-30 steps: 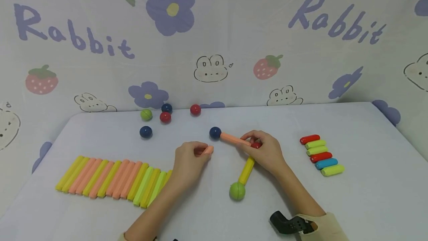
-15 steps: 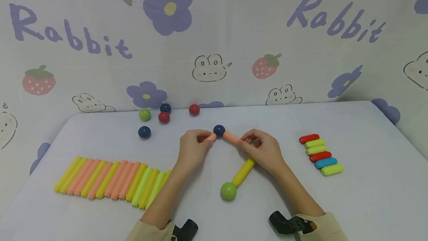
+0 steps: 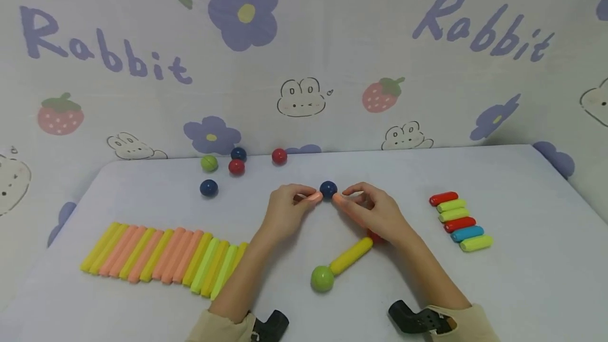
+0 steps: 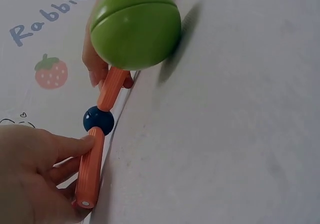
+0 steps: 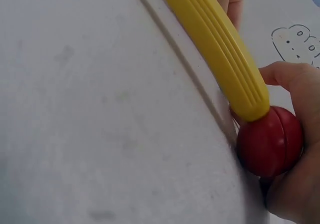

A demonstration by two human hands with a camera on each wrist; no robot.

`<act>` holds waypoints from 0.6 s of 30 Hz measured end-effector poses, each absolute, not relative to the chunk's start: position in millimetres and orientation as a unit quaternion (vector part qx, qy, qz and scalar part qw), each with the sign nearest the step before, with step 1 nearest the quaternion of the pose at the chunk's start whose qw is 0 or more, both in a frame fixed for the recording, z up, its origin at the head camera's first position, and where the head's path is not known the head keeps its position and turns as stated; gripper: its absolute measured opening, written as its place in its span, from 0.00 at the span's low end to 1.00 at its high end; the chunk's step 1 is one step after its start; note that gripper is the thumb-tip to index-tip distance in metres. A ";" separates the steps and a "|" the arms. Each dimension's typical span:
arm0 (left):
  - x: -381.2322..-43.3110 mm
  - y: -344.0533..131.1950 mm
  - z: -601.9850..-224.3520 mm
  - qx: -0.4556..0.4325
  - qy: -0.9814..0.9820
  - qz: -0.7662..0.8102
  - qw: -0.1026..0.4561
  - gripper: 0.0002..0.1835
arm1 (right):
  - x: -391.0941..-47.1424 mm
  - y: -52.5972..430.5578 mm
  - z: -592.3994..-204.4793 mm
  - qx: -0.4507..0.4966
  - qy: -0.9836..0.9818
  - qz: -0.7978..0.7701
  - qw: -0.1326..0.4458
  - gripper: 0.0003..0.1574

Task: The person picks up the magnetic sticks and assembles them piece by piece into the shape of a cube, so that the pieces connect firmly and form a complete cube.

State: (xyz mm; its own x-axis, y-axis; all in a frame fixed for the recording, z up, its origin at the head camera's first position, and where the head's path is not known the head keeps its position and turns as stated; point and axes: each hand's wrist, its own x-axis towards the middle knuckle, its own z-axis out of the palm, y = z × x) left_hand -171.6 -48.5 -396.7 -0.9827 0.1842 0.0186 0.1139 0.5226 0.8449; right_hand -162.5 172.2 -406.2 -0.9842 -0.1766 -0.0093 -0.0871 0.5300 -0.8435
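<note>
My left hand (image 3: 285,215) pinches an orange toy rod (image 4: 90,171) between thumb and fingers. The rod's tip meets a dark blue ball (image 3: 328,189). From that ball's other side a second orange rod (image 4: 113,88) runs to my right hand (image 3: 380,215), which grips it with thumb and fingers and covers most of it in the head view. By the right palm is a red ball (image 5: 270,141), joined to a yellow rod (image 3: 351,256). A green ball (image 3: 322,279) forms the yellow rod's near end, in front of both hands.
A row of yellow, orange and lime rods (image 3: 157,252) lies at left, partly behind the left forearm. Loose balls sit toward the back, among them a red one (image 3: 279,157) and a blue one (image 3: 209,188). Several short coloured rods (image 3: 467,234) line the right side.
My left hand has moved right and away from me, bringing its rod up to the blue ball. The blue ball has shifted right, and the green ball end has swung left.
</note>
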 end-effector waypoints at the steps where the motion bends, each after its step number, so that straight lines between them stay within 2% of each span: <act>1: -171.5 -47.7 -397.2 0.094 0.872 0.479 0.039 0.14 | -162.6 172.8 -405.3 -0.077 0.874 -0.478 0.050 0.24; 11: -166.7 -38.0 -396.7 0.140 0.856 0.495 0.054 0.14 | -162.7 172.2 -404.2 -0.089 0.874 -0.474 0.056 0.24; 18: -166.6 -43.2 -392.0 0.102 0.860 0.495 0.072 0.17 | -162.7 174.3 -405.8 -0.082 0.873 -0.478 0.047 0.24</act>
State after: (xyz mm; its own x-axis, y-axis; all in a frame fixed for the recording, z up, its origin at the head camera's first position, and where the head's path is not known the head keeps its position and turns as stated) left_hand -166.6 -43.2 -392.0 -0.9687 0.2471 -0.0231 0.1040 0.4885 0.8664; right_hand -162.7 174.3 -405.8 -0.9821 -0.1881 -0.0044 -0.0977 0.5297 -0.8426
